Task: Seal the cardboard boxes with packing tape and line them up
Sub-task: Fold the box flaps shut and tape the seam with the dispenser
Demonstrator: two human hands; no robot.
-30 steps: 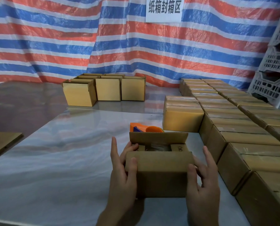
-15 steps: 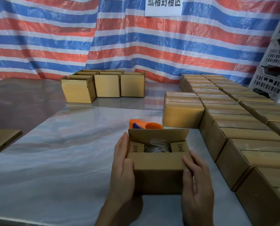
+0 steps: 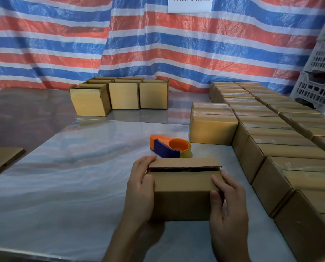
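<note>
Cardboard box [image 3: 182, 186] at near centre of table [image 3: 63, 176], flaps down with narrow gap, left hand [image 3: 139, 188] and right hand [image 3: 227, 201] gripping its ends, tape dispenser [image 3: 170, 146] just beyond, sealed boxes [image 3: 282, 148] at right.

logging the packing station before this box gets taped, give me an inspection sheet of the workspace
surface: shiny table, reflecting the tarp.
job's things: small cardboard box near the front, top flaps folded down with a narrow gap, no tape seen on it; orange and blue tape dispenser just behind it; sealed boxes in rows on the right; open boxes at the back.
clutter: flat cardboard at the left edge.
hands: left hand and right hand grip the small box at its two ends.
cables: nothing seen.
surroundings: striped tarp, white sign, white crates far right.
</note>
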